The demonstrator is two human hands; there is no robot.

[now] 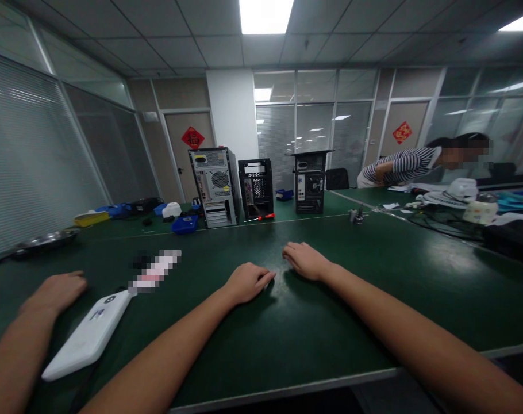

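My left hand (249, 282) rests on the green tabletop (261, 345) with its fingers loosely bent and the thumb apart. Just to its right, my right hand (307, 260) lies on the same surface, fingers slightly curled downward. A small gap separates the two hands, and nothing shows in either. Beyond them stand three computer cases: a grey one (218, 198), a black open-framed one (257, 192) and another black one (310, 190). In front of the middle case lies a screwdriver (261, 217) with a red handle.
Another person's hand (57, 293) rests at left beside a white flat device (91, 333). A metal tray (46, 244), blue bin (184, 224) and yellow tray (91, 218) stand back left. Small metal parts (356, 216) sit right of centre. A person in stripes (410, 164) leans over far right clutter.
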